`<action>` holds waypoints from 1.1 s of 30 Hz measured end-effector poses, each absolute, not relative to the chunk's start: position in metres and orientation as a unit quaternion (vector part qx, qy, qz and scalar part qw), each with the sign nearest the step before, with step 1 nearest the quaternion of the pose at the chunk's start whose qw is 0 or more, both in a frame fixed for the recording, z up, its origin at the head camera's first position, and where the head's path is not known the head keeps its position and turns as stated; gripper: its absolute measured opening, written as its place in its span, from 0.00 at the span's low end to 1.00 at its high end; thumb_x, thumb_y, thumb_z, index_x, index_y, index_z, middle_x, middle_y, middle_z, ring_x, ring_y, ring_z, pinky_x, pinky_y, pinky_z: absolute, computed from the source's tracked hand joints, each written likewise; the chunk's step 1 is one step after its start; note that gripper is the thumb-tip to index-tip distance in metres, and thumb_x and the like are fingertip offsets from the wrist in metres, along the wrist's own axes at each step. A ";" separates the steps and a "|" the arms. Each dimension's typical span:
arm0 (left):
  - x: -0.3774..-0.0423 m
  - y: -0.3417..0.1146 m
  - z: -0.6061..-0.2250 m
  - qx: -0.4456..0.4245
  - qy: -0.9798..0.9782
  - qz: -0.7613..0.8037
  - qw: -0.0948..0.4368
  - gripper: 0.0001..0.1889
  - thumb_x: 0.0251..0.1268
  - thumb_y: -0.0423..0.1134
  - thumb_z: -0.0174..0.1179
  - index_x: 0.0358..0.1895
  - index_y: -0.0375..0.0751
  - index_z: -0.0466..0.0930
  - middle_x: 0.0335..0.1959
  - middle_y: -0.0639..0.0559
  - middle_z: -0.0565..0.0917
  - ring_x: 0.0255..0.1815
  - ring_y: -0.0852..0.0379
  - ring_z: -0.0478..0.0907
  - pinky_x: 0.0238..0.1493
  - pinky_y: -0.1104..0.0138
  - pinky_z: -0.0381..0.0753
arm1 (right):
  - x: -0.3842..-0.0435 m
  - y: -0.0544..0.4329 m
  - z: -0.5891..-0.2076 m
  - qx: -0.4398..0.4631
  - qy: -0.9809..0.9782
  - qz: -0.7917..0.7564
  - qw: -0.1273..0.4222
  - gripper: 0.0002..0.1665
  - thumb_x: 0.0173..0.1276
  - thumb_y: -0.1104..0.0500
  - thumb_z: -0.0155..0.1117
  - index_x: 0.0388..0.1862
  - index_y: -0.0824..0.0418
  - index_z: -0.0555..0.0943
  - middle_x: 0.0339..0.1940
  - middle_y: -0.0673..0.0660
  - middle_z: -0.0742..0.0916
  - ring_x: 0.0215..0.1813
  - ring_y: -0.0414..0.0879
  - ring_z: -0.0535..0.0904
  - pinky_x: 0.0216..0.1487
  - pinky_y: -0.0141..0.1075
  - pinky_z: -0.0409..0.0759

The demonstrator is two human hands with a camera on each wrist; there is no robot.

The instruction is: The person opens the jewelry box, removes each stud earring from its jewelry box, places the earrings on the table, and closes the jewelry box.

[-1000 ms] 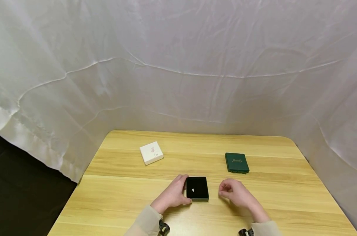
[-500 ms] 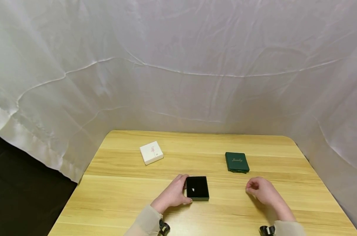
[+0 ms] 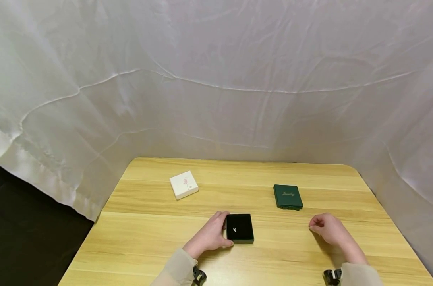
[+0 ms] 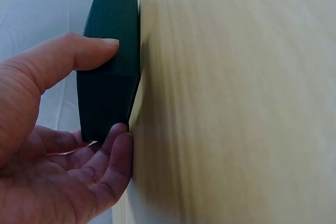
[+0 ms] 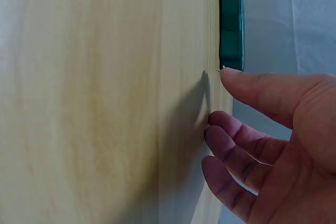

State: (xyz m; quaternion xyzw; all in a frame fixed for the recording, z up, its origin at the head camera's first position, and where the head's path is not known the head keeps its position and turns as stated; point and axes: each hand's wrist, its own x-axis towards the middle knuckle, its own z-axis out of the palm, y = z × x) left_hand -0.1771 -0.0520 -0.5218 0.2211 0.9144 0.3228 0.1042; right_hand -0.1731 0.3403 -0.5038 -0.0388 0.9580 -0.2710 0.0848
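Square box (image 3: 244,241), gripped by the left hand (image 3: 213,233), lies well in from the table (image 3: 281,254)'s far edge; the right hand (image 3: 330,229), well apart, pinches a tiny pale piece (image 5: 219,70). Matte green walls (image 4: 115,17), black lining (image 3: 242,223).

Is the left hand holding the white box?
No, in the head view the left hand grips the dark box, while the white box lies apart from it.

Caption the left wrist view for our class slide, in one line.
A left hand grips a dark green box on a wooden tabletop, pale cloth beyond.
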 end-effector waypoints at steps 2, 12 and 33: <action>-0.177 -0.052 -0.522 0.221 0.914 0.324 0.104 0.49 0.43 0.42 0.78 0.70 0.30 0.62 0.57 0.45 0.73 0.48 0.55 0.73 0.57 0.59 0.75 | -0.174 0.341 -0.504 -0.037 0.959 -0.268 0.084 0.05 0.65 0.68 0.64 0.30 0.60 0.82 0.29 0.50 0.82 0.33 0.45 0.74 0.35 0.41 0.74; -0.177 -0.052 -0.522 0.221 0.914 0.325 0.106 0.49 0.44 0.43 0.78 0.71 0.31 0.62 0.59 0.44 0.73 0.50 0.54 0.73 0.57 0.58 0.75 | -0.178 0.340 -0.507 -0.030 0.964 -0.254 0.077 0.04 0.65 0.67 0.66 0.30 0.60 0.82 0.29 0.50 0.80 0.32 0.45 0.72 0.36 0.42 0.73; -0.178 -0.052 -0.521 0.223 0.914 0.324 0.101 0.49 0.43 0.42 0.78 0.70 0.30 0.62 0.61 0.42 0.72 0.54 0.52 0.73 0.59 0.57 0.74 | -0.171 0.334 -0.483 -0.031 0.960 -0.278 0.021 0.10 0.70 0.64 0.60 0.46 0.69 0.80 0.44 0.65 0.83 0.44 0.59 0.80 0.40 0.52 0.80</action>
